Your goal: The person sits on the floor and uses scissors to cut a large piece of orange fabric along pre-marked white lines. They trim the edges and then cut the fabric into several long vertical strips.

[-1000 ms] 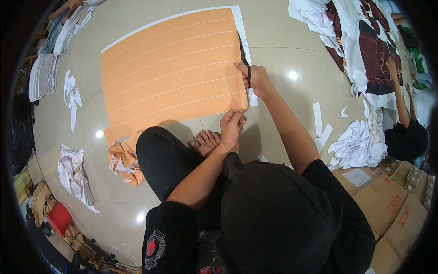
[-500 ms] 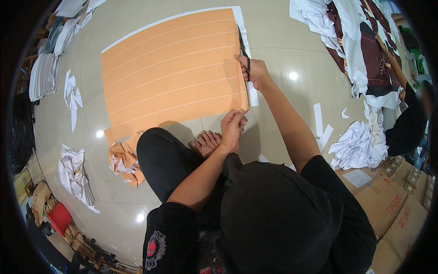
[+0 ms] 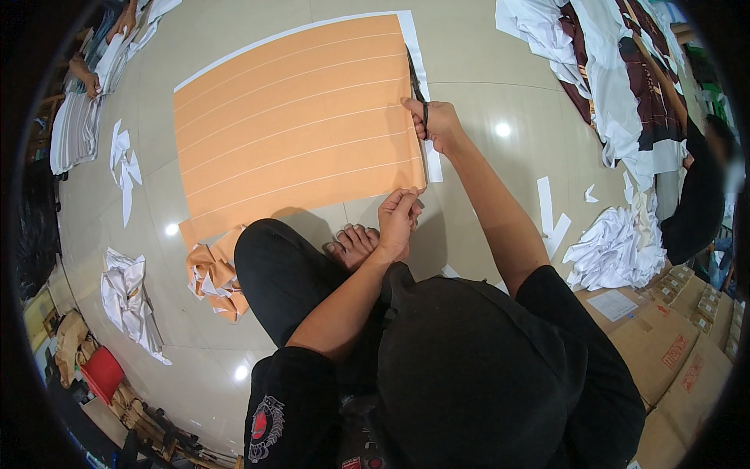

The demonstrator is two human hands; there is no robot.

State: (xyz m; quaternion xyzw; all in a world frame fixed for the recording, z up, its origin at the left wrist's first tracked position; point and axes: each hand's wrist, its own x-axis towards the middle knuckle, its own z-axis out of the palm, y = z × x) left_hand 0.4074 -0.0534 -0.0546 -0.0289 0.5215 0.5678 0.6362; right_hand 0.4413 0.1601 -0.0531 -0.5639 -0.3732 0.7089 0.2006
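Note:
A wide piece of orange fabric point(image 3: 297, 117) with thin white lines lies flat on the floor in front of me, white margins showing along its far and right edges. Black scissors point(image 3: 416, 78) lie along the right edge, their blades pointing away from me. My right hand point(image 3: 437, 125) is closed around the scissor handles. At the near right corner my left hand point(image 3: 398, 223) pinches the fabric's edge between thumb and fingers. A narrow white strip point(image 3: 433, 162) runs on the floor beside the right hand, partly hidden by it.
Crumpled orange scraps point(image 3: 215, 277) lie by my left knee. White scraps point(image 3: 125, 168) and a white cloth bundle point(image 3: 131, 301) are further left. To the right are paper-like strips point(image 3: 549, 219), a white cloth heap point(image 3: 617, 250), cardboard boxes point(image 3: 648, 336) and a co-worker in black point(image 3: 691, 211).
Another person's hands have appeared over the stacked cloth at the far left. The co-worker at the right has shifted slightly. My own hands and the scissors look almost unmoved.

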